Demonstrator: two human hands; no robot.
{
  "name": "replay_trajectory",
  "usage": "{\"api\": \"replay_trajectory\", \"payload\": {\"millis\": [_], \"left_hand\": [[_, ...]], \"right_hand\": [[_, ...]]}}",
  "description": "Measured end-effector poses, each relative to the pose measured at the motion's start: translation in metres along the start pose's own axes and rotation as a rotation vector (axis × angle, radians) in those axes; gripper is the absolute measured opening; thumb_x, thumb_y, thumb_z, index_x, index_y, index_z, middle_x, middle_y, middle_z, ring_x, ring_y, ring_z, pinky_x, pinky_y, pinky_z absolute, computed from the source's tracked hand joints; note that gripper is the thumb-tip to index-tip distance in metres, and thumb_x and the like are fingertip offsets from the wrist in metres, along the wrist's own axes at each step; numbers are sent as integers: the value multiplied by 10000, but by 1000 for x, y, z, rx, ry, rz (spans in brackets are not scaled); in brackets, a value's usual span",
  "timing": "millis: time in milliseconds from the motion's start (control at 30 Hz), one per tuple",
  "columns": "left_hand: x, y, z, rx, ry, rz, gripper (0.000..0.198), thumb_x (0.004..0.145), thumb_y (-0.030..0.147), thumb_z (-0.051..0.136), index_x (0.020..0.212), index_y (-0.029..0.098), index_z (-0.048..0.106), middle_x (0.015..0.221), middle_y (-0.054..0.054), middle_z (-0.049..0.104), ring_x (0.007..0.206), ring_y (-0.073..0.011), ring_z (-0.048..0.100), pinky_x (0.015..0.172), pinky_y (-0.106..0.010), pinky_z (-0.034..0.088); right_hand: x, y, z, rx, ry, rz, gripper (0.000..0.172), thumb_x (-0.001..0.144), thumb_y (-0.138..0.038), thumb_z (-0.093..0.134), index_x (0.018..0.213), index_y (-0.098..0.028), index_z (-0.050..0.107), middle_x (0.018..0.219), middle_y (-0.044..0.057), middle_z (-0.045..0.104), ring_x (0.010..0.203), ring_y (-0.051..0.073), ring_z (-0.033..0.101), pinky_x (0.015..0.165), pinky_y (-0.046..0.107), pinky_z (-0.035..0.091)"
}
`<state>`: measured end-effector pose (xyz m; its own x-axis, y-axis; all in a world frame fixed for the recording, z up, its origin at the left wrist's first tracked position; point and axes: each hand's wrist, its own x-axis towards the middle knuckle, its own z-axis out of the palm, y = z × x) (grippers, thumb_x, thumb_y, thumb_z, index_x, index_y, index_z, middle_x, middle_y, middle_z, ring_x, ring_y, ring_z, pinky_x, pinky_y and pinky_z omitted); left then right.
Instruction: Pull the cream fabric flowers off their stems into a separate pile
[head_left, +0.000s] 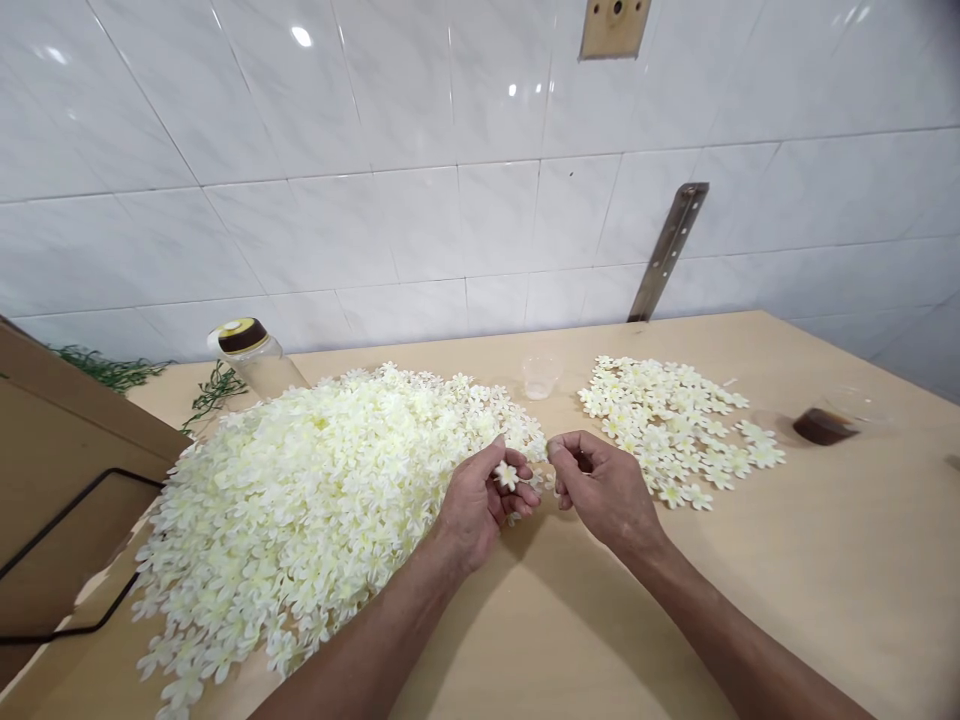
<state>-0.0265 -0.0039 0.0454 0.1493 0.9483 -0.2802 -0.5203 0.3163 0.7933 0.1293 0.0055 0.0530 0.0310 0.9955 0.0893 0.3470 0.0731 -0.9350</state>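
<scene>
My left hand (484, 505) is curled palm up at the right edge of a large heap of cream-white artificial flowers (330, 480). A single small artificial flower (507, 476) with a pale yellow centre rests in its fingers. Just to the right, my right hand (604, 488) is closed, thumb and fingertips pinched together. Whatever it pinches, if anything, is too small to make out. The two hands are close but apart. Beyond my right hand lies a smaller, flatter spread of similar flowers (667, 420).
A clear plastic cup (541, 376) stands between the two flower piles. At right, a clear cup with dark liquid (829, 425) sits on the wooden table (750, 600). A bottle (262, 365), green sprigs (216, 388) and a cardboard box (82, 480) are at left. A metal bracket (669, 250) leans on the tiled wall.
</scene>
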Motion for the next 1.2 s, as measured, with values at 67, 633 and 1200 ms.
{"api": "replay_trajectory", "payload": {"millis": [67, 633, 1200], "left_hand": [[-2, -2, 1, 106, 23, 24, 299, 785, 419, 678, 730, 139, 589, 657, -17, 606, 479, -95, 559, 399, -184, 392], [-1, -16, 0, 626, 210, 355, 264, 803, 423, 662, 855, 170, 719, 428, 45, 523, 370, -85, 485, 416, -180, 428], [0, -16, 2, 575, 244, 336, 232, 781, 393, 651, 794, 164, 689, 430, 48, 520, 352, -77, 454, 408, -183, 411]], "right_hand": [[-1, 3, 2, -65, 29, -90, 264, 873, -422, 585, 786, -186, 667, 632, 18, 640, 484, 134, 562, 462, 232, 451], [-1, 9, 4, -148, 33, -250, 238, 885, -371, 565, 810, -186, 694, 728, 40, 700, 557, 154, 626, 510, 242, 475], [-1, 5, 4, -130, -9, -144, 216, 857, -363, 577, 776, -189, 675, 693, 36, 681, 516, 146, 600, 484, 241, 478]]}}
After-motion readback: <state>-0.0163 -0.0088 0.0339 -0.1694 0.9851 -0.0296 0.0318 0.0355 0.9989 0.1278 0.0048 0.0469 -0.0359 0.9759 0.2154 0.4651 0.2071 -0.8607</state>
